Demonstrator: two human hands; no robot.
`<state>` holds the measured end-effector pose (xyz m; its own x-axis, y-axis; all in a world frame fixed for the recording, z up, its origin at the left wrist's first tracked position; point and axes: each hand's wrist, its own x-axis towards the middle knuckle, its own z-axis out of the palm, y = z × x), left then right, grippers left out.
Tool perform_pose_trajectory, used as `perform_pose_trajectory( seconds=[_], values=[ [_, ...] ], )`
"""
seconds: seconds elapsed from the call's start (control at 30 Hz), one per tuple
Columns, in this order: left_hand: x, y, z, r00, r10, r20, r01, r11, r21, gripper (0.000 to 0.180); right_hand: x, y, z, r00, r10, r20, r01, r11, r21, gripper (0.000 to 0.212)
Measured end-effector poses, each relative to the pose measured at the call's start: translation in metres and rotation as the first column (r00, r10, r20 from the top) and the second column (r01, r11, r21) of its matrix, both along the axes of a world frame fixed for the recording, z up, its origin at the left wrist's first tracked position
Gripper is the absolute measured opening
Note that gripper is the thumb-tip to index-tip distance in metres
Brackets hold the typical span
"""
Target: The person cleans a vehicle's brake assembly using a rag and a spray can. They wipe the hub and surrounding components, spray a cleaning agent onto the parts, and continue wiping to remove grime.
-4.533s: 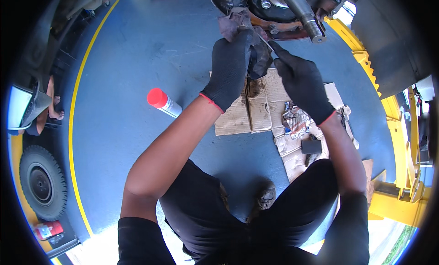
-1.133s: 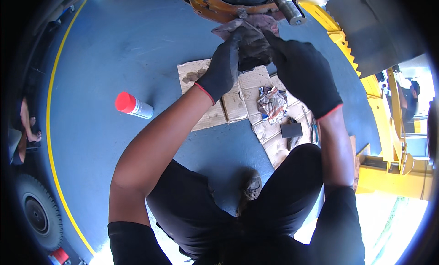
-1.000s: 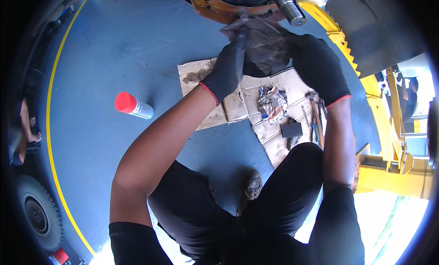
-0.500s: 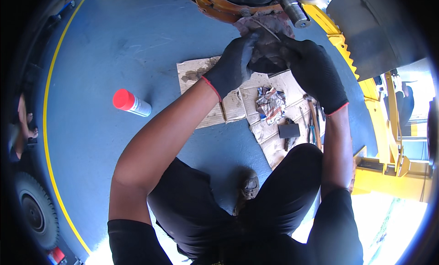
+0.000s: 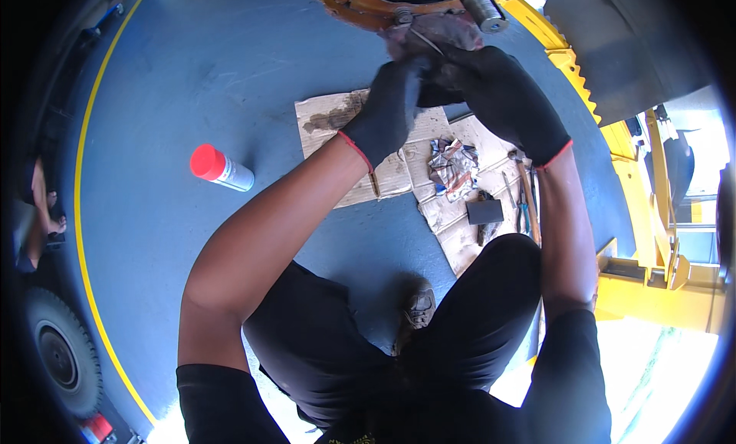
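Note:
Both my hands wear black gloves with red cuffs and meet at the top of the view. My left hand [image 5: 392, 99] and my right hand [image 5: 510, 99] are closed on a crumpled, stained pinkish-grey rag [image 5: 452, 32]. A thin pale strip or cord [image 5: 426, 41] lies across it. The rag is just under the rim of an orange-brown metal housing [image 5: 354, 7] with a spring [image 5: 403, 16] at its lower edge. To the right of that, a threaded steel shaft [image 5: 484, 11] juts toward me. My fingertips are partly hidden by the gloves and the rag.
Stained cardboard [image 5: 399, 168] on the blue floor bears crumpled printed paper [image 5: 454, 168], a dark block [image 5: 484, 212], a hammer [image 5: 529, 191] and pliers [image 5: 523, 218]. A red-capped spray can [image 5: 222, 168] stands left. Yellow metal framework [image 5: 625, 176] borders the right; a tyre [image 5: 61, 352] is far left.
Both hands have shifted slightly up, the right one also leftward and turned over the rag. Less of the rag's dark lower part shows between them. The housing sits a little higher in view.

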<state>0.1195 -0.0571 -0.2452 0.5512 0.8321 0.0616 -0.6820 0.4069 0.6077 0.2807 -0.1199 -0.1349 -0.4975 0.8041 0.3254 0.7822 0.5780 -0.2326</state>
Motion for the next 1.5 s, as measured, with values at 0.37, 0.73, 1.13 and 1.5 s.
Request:
perform_pose_trajectory(
  seconds=[0.37, 0.73, 1.13, 1.5],
  values=[
    [-0.003, -0.011, 0.012, 0.927, 0.269, -0.262, -0.258, 0.963, 0.076, 0.032, 0.011, 0.012, 0.001, 0.913, -0.238, -0.332, 0.021, 0.839, -0.544, 0.036],
    [-0.018, -0.003, 0.006, 0.911, 0.391, -0.132, -0.397, 0.917, -0.025, 0.024, -0.01, -0.025, 0.015, 0.943, -0.309, -0.125, 0.286, 0.942, -0.176, 0.036],
    [-0.026, 0.011, -0.025, 0.924, 0.353, -0.149, -0.301, 0.91, 0.287, 0.028, -0.014, -0.02, -0.005, 0.961, -0.272, 0.05, 0.266, 0.959, 0.102, 0.024],
    [-0.012, 0.012, -0.016, 0.973, -0.189, -0.13, 0.212, 0.958, 0.195, 0.033, 0.004, -0.016, 0.029, 0.83, -0.335, 0.446, 0.281, 0.942, 0.186, 0.023]
  ],
)
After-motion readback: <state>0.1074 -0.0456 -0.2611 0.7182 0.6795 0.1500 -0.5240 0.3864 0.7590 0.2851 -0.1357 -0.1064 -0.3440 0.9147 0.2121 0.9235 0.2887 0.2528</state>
